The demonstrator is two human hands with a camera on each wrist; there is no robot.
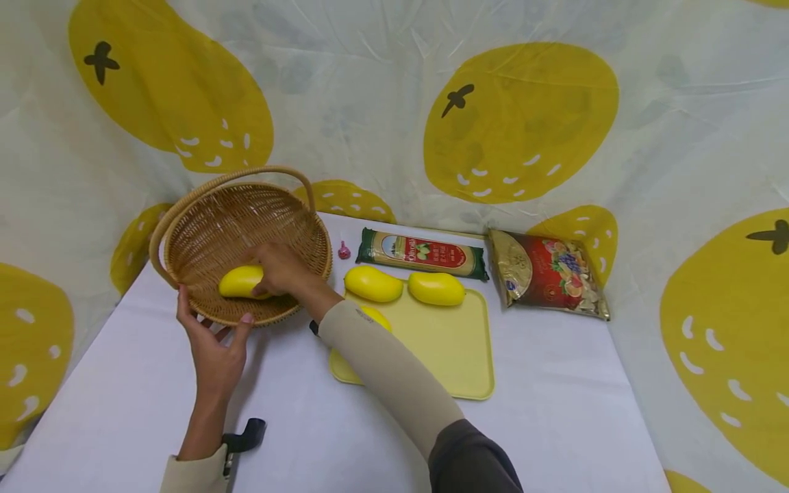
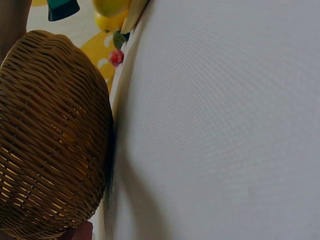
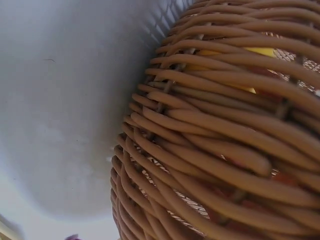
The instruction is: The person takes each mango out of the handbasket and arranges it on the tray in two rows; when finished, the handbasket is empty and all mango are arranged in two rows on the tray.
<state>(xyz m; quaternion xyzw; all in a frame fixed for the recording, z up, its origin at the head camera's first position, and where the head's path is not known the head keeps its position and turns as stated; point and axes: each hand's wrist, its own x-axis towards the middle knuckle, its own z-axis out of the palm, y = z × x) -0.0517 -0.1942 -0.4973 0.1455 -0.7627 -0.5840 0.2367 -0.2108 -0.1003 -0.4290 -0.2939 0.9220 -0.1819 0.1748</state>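
A woven wicker basket (image 1: 246, 205) with a tall arched handle stands at the left, its opening facing me. My left hand (image 1: 216, 356) grips its near rim, thumb and fingers spread along the edge. Inside the basket, my right hand (image 1: 280, 268) holds a yellow mango (image 1: 239, 281) by its right end, low against the near wall; some fingers are hidden behind the fruit. The left wrist view shows the outer weave of the basket (image 2: 50, 135) close up. In the right wrist view the basket wall (image 3: 210, 125) covers most of that hand, with yellow glimpsed through gaps.
A yellow tray (image 1: 444, 356) carries two full-view mangoes (image 1: 372, 284) and another mango (image 1: 377, 317) partly behind my right sleeve. Behind it lie a pink-wrapped lollipop (image 1: 344, 252), a green-ended pasta packet (image 1: 422, 254) and a red-and-gold bag (image 1: 551, 274). A patterned curtain (image 1: 370, 103) encloses the table.
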